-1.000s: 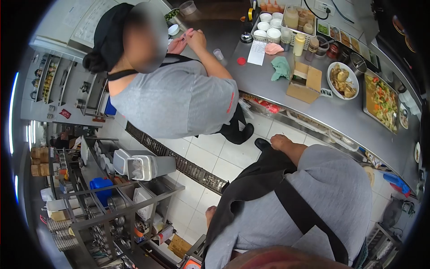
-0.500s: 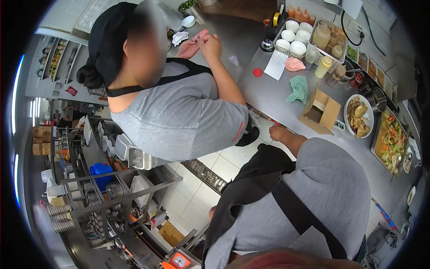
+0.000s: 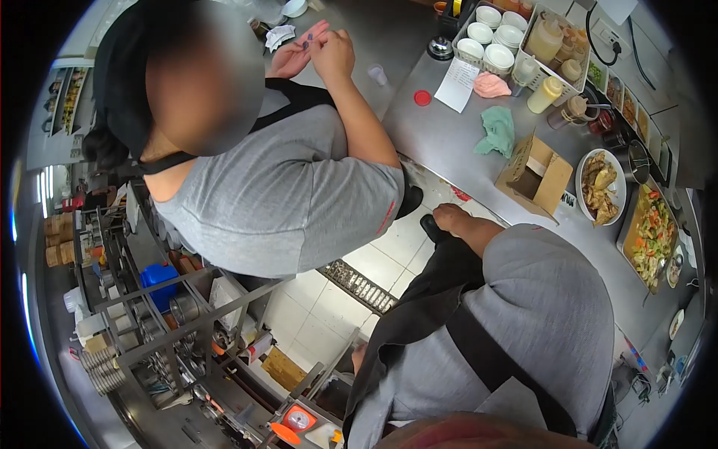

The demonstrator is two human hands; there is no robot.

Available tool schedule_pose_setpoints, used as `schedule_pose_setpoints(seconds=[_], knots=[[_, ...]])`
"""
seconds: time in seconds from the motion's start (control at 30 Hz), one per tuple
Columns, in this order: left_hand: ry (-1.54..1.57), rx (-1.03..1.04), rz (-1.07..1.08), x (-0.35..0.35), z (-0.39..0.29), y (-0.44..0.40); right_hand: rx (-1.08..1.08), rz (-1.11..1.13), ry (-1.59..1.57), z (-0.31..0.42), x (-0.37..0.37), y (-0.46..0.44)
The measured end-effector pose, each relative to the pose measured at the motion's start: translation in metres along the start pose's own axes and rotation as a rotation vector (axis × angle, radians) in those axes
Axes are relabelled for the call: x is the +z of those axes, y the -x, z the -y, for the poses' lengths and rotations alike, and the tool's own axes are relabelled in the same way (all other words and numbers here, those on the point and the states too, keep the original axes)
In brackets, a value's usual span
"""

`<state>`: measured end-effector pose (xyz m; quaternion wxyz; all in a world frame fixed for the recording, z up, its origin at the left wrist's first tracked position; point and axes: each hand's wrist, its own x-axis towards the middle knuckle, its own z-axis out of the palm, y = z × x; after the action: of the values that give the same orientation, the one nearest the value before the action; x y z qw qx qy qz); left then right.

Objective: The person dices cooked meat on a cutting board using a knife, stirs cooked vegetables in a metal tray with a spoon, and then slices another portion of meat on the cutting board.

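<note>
My right hand (image 3: pixel 451 218) hangs in front of the steel counter's (image 3: pixel 456 168) edge, seen from its back; the fingers bend down out of sight. Nearest to it on the counter stands an open cardboard box (image 3: pixel 534 178). Beyond the box are a white bowl (image 3: pixel 580 173) of browned meat pieces (image 3: pixel 598 187) and a tray of cut vegetables (image 3: pixel 649 233). Low beside my black apron, only a sliver of my left hand (image 3: pixel 359 357) shows, close to a steel rack (image 3: pixel 217 318); its fingers are mostly hidden.
A co-worker (image 3: pixel 277 179) stands close at my left front, hands together over small dark bits on one palm. The counter also carries a green cloth (image 3: pixel 496 130), paper slip (image 3: pixel 457 85), white bowls (image 3: pixel 496 34) and squeeze bottles (image 3: pixel 544 95). An orange scale (image 3: pixel 298 419) sits low left.
The view has shifted, and the co-worker appears larger and farther left. My right hand has moved slightly left in view. A red item that was beside it now shows apart, beyond the hand.
</note>
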<state>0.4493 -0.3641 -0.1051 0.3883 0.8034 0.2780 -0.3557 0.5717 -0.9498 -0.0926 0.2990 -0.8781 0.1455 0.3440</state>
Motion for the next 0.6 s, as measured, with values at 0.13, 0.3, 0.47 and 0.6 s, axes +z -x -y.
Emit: schedule_pose_setpoints(seconds=[0.13, 0.3, 0.47, 0.6], knots=[[0.25, -0.013, 0.003, 0.012, -0.042, 0.013, -0.064, -0.062, 0.127, -0.003, -0.003, -0.004], [0.27, -0.007, -0.145, 0.024, -0.008, 0.031, -0.078, -0.073, 0.238, 0.01, 0.002, 0.011], [0.057, 0.047, -0.076, 0.047, 0.141, 0.033, -0.103, -0.071, 0.287, 0.034, 0.048, 0.033], [0.055, 0.002, -0.094, 0.077, 0.215, 0.062, -0.209, -0.043, 0.311, 0.047, 0.107, 0.049]])
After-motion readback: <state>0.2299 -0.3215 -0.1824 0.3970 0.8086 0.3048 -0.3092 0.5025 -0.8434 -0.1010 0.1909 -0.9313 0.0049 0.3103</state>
